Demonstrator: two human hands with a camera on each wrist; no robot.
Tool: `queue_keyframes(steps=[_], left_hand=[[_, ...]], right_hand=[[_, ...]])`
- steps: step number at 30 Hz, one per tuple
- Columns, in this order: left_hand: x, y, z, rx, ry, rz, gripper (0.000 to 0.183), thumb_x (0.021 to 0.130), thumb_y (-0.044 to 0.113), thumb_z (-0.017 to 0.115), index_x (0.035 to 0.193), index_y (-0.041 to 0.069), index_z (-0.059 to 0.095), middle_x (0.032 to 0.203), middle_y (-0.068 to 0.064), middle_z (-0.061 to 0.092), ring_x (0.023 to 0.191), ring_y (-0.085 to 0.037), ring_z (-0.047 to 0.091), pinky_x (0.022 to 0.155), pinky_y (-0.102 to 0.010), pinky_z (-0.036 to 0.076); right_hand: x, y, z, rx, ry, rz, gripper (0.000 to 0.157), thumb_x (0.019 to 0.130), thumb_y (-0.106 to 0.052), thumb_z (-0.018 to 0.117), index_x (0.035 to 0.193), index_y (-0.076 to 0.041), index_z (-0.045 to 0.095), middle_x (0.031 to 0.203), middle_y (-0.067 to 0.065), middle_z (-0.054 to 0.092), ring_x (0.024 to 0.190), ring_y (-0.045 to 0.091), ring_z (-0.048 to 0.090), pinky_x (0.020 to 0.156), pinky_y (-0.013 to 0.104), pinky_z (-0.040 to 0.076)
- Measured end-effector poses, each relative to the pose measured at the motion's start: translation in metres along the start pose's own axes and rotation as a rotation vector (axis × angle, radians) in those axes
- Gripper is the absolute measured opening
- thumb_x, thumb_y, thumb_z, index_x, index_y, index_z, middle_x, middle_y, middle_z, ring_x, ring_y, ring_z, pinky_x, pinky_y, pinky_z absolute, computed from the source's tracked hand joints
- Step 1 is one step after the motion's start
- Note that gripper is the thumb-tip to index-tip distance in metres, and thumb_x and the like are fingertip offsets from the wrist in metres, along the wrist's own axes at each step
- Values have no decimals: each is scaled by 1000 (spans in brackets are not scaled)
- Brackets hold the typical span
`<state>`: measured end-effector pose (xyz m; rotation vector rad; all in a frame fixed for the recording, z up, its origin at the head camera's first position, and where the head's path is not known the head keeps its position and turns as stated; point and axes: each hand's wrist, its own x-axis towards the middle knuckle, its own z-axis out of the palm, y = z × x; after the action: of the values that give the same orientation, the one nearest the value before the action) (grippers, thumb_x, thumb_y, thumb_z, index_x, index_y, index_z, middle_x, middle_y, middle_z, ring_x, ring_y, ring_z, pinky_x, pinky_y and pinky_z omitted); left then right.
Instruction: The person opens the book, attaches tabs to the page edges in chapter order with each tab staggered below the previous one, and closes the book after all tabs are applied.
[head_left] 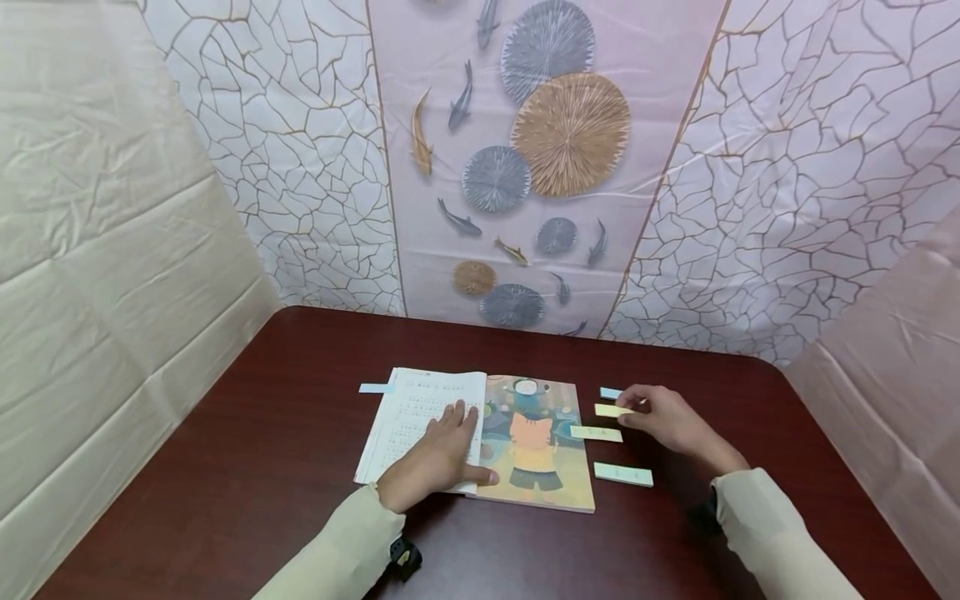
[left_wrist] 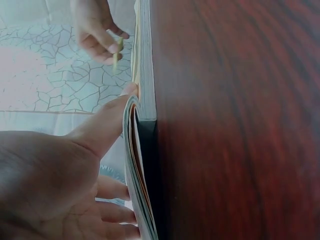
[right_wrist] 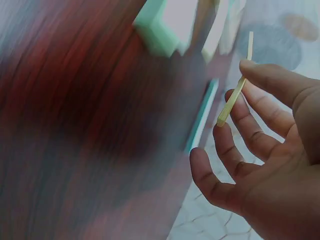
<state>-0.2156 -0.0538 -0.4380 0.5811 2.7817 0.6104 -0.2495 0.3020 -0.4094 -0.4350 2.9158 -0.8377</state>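
Note:
An open picture book lies on the table, its right page showing an orange cat in a yellow top. My left hand rests on it with straight fingers over the text page and the thumb across the inner fold. To the right of the book, my right hand pinches a small yellow sticky note pad between thumb and fingers, raised off the table in the right wrist view. A yellow sticky note juts out past the book's right edge, and a pale blue one past its left edge.
A green sticky note pad lies right of the book, nearer the front. Behind the right hand's fingertips is a blue pad. The dark red wooden table meets patterned cloth walls at the back and sides.

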Motion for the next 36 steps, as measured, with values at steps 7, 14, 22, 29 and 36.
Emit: queue_keyframes(steps=[7,14,22,29,36], left_hand=[[1,-3,2,-1,-10,-5,107,80,56,76,155,-1,26,162,-26,14,150,-40,14,117,-56,21],[1,-4,3,2,-7,-16,107,80,56,76,155,-1,26,161,-26,14,150,-40,14,117,-56,21],[3,-2,1,25,-12,-12,106,81,56,76,155,-2,27,161,-25,16,150,-39,15,117,-55,22],[1,-1,-1,27,-14,-14,106,81,57,75,154,-2,27,161,-26,15,150,-40,14,117,-56,22],[4,0,1,34,-24,-5,106,82,56,75,155,-3,25,161,-27,14,150,-41,14,117,-57,21]], right_hand=[[1,24,6,-40,-9,56,12,92,-14,72,101,-7,68,96,5,68,83,18,58,70,36,47],[5,32,13,-50,27,76,11,89,-13,74,100,-11,71,96,5,67,82,18,57,69,35,46],[-3,24,8,-51,42,51,26,92,-23,72,113,-6,70,108,14,67,98,30,62,80,49,51],[-9,-19,11,-2,164,46,45,97,-30,66,129,0,59,127,23,58,114,40,57,87,55,49],[12,-57,34,38,97,48,49,98,-22,64,139,1,52,137,23,52,125,41,50,94,55,48]])
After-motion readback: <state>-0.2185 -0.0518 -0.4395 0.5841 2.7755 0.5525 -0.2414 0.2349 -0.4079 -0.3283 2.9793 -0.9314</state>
